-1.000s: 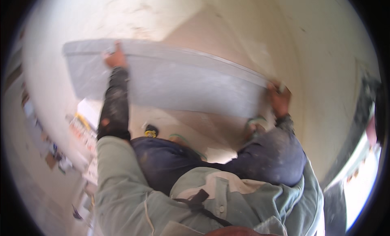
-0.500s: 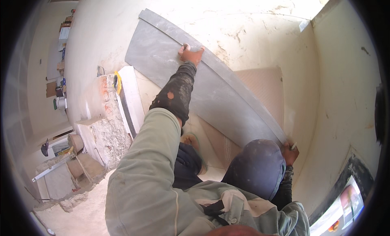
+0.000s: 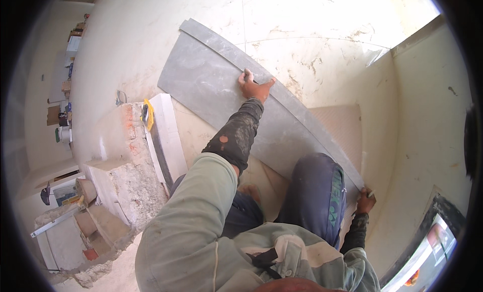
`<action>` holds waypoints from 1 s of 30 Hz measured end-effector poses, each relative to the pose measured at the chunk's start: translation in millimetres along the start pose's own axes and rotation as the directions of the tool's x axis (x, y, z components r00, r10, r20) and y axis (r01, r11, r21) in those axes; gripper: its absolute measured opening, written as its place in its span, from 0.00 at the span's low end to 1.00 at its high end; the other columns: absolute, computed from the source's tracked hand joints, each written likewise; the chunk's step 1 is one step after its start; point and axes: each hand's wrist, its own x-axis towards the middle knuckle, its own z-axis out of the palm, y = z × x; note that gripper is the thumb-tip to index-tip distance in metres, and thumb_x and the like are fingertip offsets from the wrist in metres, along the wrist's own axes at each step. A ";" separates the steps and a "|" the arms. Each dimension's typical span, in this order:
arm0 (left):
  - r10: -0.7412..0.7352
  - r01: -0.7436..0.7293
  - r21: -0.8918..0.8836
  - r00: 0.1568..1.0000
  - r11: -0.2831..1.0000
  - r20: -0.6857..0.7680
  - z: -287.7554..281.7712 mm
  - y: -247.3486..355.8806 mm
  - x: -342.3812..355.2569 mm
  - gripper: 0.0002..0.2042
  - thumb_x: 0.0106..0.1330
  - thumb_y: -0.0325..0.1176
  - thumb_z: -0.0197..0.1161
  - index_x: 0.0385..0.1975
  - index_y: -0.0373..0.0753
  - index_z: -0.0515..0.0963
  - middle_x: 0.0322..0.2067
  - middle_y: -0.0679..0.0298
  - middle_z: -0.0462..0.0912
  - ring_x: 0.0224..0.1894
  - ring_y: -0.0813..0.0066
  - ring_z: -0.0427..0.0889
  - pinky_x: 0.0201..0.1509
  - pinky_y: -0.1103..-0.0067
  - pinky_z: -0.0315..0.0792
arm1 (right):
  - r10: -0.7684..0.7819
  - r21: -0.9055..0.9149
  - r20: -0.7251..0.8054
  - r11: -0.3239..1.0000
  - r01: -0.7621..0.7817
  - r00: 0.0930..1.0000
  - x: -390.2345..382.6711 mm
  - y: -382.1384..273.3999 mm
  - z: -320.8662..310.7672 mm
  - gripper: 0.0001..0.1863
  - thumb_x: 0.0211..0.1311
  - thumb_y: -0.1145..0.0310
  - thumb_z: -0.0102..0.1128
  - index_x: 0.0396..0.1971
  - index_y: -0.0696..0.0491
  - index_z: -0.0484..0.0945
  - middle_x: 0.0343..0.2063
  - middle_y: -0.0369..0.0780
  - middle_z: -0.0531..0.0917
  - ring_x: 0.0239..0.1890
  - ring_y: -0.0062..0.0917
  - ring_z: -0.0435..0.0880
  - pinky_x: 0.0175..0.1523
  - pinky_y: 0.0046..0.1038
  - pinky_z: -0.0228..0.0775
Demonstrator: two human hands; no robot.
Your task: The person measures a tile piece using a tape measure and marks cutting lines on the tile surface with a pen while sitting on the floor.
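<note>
A long grey slab (image 3: pixel 201 75) lies diagonally before me, with a narrow grey strip (image 3: pixel 221 43) along its upper long edge. My left hand (image 3: pixel 255 86) is on the strip near the middle, thumb and fingers curled over its edges; a small dark object by the fingers is unclear. My right hand (image 3: pixel 364 201) is at the lower right end of the strip, closed around a small pale stick-like object (image 3: pixel 371 193). My bent knee (image 3: pixel 307 201) covers part of the slab's lower edge.
A pinkish sheet (image 3: pixel 337 126) lies under the slab. A broken masonry ledge (image 3: pixel 133 186) at left bears a white strip (image 3: pixel 168 121) and a yellow tool (image 3: pixel 148 113). A pale wall (image 3: pixel 427 116) runs on the right. Assorted items (image 3: pixel 65 111) line the far left.
The view has swung since a second ago, when the slab lay crosswise; it now runs diagonally. Over the last half second, my left hand appears farther right and lower, still on the strip.
</note>
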 end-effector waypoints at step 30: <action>0.116 -0.115 0.023 0.993 0.993 -0.022 9.1 -5.2 -0.9 0.55 0.47 0.42 0.79 0.72 0.30 0.50 0.66 0.53 0.50 0.68 0.56 0.54 0.70 0.66 0.60 | 0.050 -0.115 0.055 0.992 -0.043 0.997 -7.4 -10.6 -11.2 0.16 0.60 0.65 0.63 0.40 0.63 0.80 0.22 0.38 0.80 0.14 0.20 0.72 0.21 0.24 0.65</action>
